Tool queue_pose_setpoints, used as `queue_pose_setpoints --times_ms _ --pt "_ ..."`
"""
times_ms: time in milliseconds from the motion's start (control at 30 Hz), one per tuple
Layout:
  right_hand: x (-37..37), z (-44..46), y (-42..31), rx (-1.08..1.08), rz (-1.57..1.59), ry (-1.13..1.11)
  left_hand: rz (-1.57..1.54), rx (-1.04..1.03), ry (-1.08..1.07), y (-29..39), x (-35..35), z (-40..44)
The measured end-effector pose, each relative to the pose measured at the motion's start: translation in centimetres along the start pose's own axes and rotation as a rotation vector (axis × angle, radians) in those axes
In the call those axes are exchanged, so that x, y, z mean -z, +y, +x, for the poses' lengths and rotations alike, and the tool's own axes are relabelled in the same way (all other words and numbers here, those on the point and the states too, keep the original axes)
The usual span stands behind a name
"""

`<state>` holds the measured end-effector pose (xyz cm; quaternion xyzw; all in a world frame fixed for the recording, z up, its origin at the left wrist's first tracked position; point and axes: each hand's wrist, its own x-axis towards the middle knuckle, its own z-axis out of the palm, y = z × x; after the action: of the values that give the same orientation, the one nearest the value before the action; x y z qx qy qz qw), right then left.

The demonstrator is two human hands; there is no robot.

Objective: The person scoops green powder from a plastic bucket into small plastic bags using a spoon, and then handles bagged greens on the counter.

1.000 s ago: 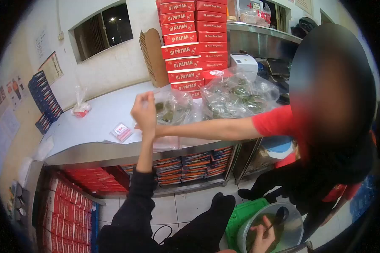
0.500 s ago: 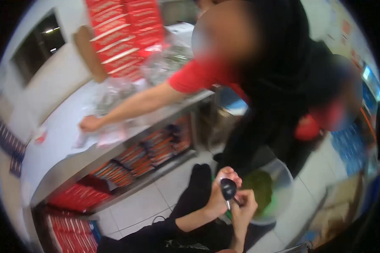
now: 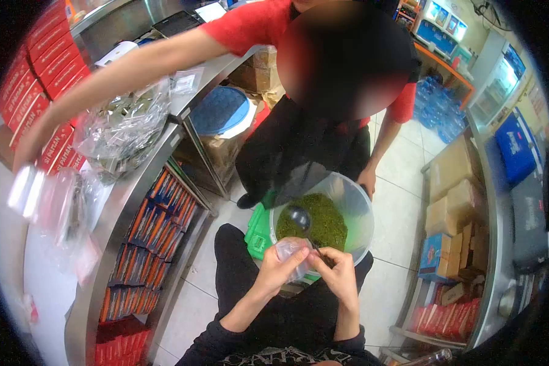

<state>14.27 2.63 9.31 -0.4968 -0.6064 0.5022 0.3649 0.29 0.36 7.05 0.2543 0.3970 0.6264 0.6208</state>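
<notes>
Over the near rim of a clear tub (image 3: 361, 222), btwn the wearer's knees, two bare hands are held close together. A small clear bag (image 3: 291, 249) is btwn them, mostly at the L hand (image 3: 276, 266): closed on it, thumb across the front. The R hand (image 3: 335, 269) is just beside, fingers curled in around the thin dark handle of a ladle (image 3: 299, 216), thumb and fingertips at the bag's right edge; exact grip there is partly hidden. Neither hand is spread.

The ladle's round black bowl sits beyond the hands, over green mix (image 3: 329, 216) in the tub; can't tell if it touches. A green crate (image 3: 257, 233) shows along the tub's left side.

Across the tub, a co-worker's red sleeve (image 3: 244, 27) leads to an arm stretched over the worktop (image 3: 113, 222); its far end is blurred, nr a clear packet (image 3: 27, 192). The co-worker's other hand (image 3: 367, 181) is by the tub's far right rim.

Nr the worktop's front edge: a big clear sack (image 3: 125, 131) w/ green contents. Red boxes (image 3: 43, 91) are stacked behind it.
</notes>
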Motion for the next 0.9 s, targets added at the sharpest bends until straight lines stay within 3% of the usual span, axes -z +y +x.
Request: queue_pose_setpoints --times_ms 100,167,367,433,500,567,600,633,700,767,833,900 --pt "0.3 0.2 1.9 -0.024 -0.123 0.003 0.134 0.018 0.032 -1.3 0.6 0.2" --pt "-0.1 0.2 1.7 -0.018 -0.108 0.034 0.155 -0.106 0.098 -1.7 0.2 0.5" --pt "0.1 0.3 1.8 -0.037 -0.139 0.023 0.192 -0.037 0.045 -2.7 1.0 1.4" --pt "0.8 0.6 2.4 -0.172 0.360 -0.105 0.087 0.086 -0.001 -1.3 1.2 1.7" --pt "1.7 0.8 2.1 -0.206 0.425 0.046 -0.022 0.203 -0.047 -0.6 2.3 2.0" --pt "2.1 1.1 1.5 -0.078 0.201 0.310 0.290 -0.018 0.148 -1.1 4.1 3.0" --pt "2.0 1.2 1.6 -0.021 0.173 0.323 0.415 0.004 0.139 -0.3 3.3 2.6" --pt "1.7 1.4 1.8 -0.019 0.177 0.328 0.568 -0.155 0.061 -0.4 2.0 2.2" --pt "1.1 1.1 2.4 -0.032 -0.016 0.063 0.521 -0.170 -0.093 -1.1 0.2 1.7" --pt "0.8 1.2 1.9 -0.027 0.009 0.030 0.574 -0.194 -0.118 -0.4 -0.3 1.6" --pt "0.9 1.1 0.9 -0.096 0.271 0.004 0.654 -0.130 -0.122 1.2 -0.5 1.4" --pt "1.9 1.1 1.1 -0.072 0.255 -0.037 0.744 -0.101 -0.155 2.2 -0.9 0.8"
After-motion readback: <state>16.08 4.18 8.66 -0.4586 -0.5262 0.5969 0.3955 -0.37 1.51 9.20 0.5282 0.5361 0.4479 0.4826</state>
